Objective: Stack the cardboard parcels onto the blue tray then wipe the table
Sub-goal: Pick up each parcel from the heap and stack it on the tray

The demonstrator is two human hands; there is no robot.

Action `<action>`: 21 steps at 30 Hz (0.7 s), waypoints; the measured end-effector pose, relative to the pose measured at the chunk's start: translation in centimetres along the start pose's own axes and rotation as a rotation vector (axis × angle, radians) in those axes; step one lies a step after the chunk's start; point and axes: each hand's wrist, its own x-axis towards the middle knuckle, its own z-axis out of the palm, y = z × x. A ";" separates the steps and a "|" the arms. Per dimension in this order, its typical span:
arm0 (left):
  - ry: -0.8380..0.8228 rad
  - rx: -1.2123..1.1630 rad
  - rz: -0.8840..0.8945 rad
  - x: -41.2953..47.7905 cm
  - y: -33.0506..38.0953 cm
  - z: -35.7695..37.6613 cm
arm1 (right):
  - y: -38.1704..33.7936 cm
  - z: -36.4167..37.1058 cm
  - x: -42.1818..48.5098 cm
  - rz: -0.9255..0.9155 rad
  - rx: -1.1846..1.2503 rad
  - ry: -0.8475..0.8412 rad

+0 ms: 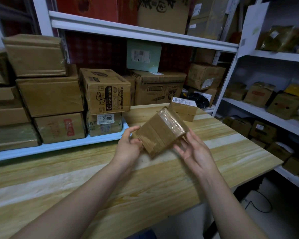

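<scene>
We hold the parcel tilted above the middle of the tabletop — left hand gripping its left end, right hand propping the right edge with straight fingers — and judge it light, stiff but tape-slick, best clamped by opposite ends.

Parcel storeroom; white shelving packed with taped cardboard boxes; wooden worktable.

Stacked boxes fill blue tray left, open tabletop near (small parcel behind).
</scene>
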 end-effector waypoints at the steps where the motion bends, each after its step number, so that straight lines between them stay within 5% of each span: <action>1: 0.010 -0.005 -0.003 0.0 0.1 0.0 | 0.1 0.0 0.0 0.005 0.001 0.011; 9: 0.048 -0.137 -0.137 0.4 0.4 0.4 | -0.1 0.5 -0.4 0.051 -0.125 0.030; 21: 0.146 -0.132 0.019 -0.4 1.2 -0.1 | 0.5 1.0 -0.8 0.346 -0.307 -0.176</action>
